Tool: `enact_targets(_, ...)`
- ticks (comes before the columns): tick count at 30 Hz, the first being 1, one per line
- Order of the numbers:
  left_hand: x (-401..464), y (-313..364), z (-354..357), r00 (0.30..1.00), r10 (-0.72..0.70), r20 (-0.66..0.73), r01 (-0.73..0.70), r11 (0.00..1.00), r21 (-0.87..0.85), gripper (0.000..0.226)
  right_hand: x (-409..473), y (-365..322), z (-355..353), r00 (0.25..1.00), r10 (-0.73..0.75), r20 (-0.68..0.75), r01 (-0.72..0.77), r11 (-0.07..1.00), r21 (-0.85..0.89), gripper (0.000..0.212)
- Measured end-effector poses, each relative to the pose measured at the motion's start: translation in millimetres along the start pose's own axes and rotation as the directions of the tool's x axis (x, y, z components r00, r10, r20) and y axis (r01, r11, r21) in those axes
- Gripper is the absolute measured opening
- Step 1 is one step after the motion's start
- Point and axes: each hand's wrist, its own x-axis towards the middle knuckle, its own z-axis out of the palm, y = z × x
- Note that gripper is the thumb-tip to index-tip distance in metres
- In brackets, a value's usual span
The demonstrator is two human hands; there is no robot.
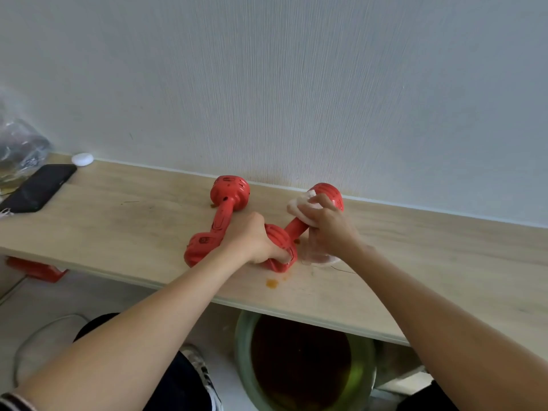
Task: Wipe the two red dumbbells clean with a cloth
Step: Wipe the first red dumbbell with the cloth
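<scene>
Two red dumbbells lie on the wooden table (118, 221), forming a V. The left dumbbell (221, 216) rests untouched, one head near the wall and one near the front. My left hand (252, 238) grips the near head of the right dumbbell (293, 226), fingers curled under it. My right hand (326, 223) holds a white cloth (299, 204) wrapped round that dumbbell's handle, just below its far head by the wall. Part of the cloth hangs below my right hand onto the table.
A black phone (38, 186) and a small white disc (82, 159) lie at the table's back left, beside a clear plastic bag (20, 143). An orange stain (272, 283) marks the table's front. Under the table stands a green basin (302, 366) with brown water.
</scene>
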Motion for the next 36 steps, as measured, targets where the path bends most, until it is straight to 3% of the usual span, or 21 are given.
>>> enact_targets(5, 0.6, -0.3, 2.8, 0.999, 0.019, -0.031, -0.018, 1.0, 0.02, 0.048, -22.3, -19.6, 5.1, 0.989, -0.136, 0.066, 0.133, 0.99, 0.043, 0.055)
enact_targets(9, -0.9, -0.5, 3.3, 0.999, 0.036, -0.03, -0.035, 0.999, 0.042, 0.052, -1.3, 4.2, 1.0, 1.0, -0.014, -0.013, 0.015, 1.0, 0.028, 0.055)
enact_targets(13, -1.2, 0.7, 3.3, 1.0, 0.017, -0.021, -0.016, 1.0, 0.025, 0.057, 4.7, 6.1, 0.4, 1.0, -0.029, -0.009, 0.029, 1.0, 0.01, 0.048)
enact_targets(16, -3.3, 3.0, 6.0, 0.999, 0.011, -0.047, -0.009, 0.999, 0.037, 0.059, -1.3, 2.8, 1.5, 1.0, 0.007, -0.022, -0.006, 1.0, 0.009, 0.055)
enact_targets(24, -15.9, 14.2, 7.3, 0.999, -0.003, -0.04, 0.005, 0.998, 0.063, 0.054, -27.1, -13.2, -17.0, 0.989, -0.116, 0.087, 0.101, 0.983, 0.156, 0.055)
enact_targets(30, -12.3, 23.6, 1.5, 0.998, 0.029, 0.048, -0.035, 0.991, 0.13, 0.073, -43.7, -0.8, -52.5, 0.984, 0.17, -0.054, -0.114, 0.832, 0.543, 0.033)
enact_targets(33, 3.8, 32.8, -1.9, 0.996, 0.089, 0.029, -0.092, 0.988, 0.121, 0.087, -46.4, 16.2, -59.9, 0.957, 0.282, -0.067, -0.192, 0.789, 0.584, 0.025)
enact_targets(36, 25.2, 46.8, 0.4, 0.993, 0.114, 0.015, -0.115, 0.99, 0.085, 0.076, -48.6, 33.5, -56.4, 0.919, 0.386, -0.073, -0.257, 0.731, 0.633, 0.024)
